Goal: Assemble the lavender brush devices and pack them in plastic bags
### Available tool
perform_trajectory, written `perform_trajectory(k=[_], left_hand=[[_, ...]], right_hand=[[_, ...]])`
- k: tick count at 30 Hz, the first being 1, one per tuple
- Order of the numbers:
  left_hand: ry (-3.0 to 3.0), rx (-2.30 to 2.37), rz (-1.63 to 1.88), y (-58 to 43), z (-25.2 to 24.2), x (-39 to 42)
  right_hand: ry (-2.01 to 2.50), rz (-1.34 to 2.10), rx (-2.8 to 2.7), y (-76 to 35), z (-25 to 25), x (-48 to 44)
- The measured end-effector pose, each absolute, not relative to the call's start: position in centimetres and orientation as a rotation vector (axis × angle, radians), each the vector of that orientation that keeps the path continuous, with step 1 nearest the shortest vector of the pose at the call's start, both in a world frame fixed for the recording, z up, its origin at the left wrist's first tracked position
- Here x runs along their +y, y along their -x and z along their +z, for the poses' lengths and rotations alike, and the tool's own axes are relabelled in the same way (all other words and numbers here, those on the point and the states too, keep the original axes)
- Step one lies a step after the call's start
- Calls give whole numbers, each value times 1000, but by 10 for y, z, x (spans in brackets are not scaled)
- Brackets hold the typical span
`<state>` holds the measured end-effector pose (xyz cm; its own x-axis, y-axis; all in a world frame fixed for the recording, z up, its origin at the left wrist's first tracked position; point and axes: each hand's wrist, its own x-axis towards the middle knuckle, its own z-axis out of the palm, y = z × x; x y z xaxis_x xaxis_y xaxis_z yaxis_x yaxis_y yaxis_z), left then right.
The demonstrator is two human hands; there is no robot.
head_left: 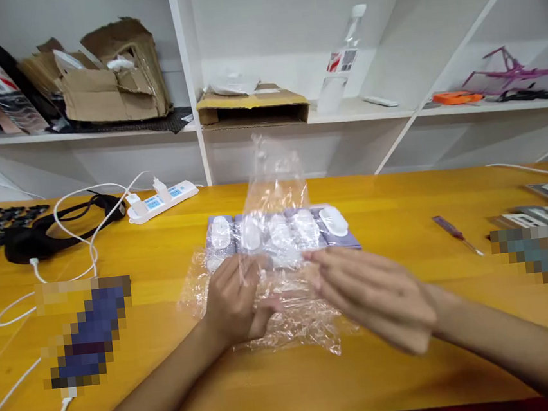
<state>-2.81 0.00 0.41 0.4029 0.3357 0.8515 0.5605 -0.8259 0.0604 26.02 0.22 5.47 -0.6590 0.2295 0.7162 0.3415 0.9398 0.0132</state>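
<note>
Both hands are at a clear plastic bag (275, 173), whose upper part stands up from the table while crumpled film lies below and around it. My left hand (237, 299) is closed on the film at its left side. On the right, my right hand (374, 293), slightly blurred, pinches the film between thumb and fingers. Behind and partly under the plastic sits a row of several purple boxes, each with a white oval piece on it; the rightmost purple box (349, 238) and its white oval piece (334, 222) show uncovered.
On the left are a white power strip (164, 202), a black headset (39, 238), white cables and a blurred-out dark device (92, 333). A screwdriver (456, 233) lies on the right. Behind the table, shelves hold a torn cardboard box (112, 85) and a plastic bottle (338, 70).
</note>
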Motion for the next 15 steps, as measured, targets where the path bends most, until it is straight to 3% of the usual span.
perform_trajectory(k=[3,6,9,15], left_hand=[[2548,-679,-1746,33,12,-5],[2701,-1086,-2000,31,18,-13],[2801,-1452,-2122,29,23,-16],[2965,-1490,-2147,29,29,-15]], right_hand=[[161,-594,-2360,-266,35,-15],[7,-852,-2340,-266,32,-16],[-71,-901,-2323,-260,28,-12],[108,-742,-2314,-248,14,-9]])
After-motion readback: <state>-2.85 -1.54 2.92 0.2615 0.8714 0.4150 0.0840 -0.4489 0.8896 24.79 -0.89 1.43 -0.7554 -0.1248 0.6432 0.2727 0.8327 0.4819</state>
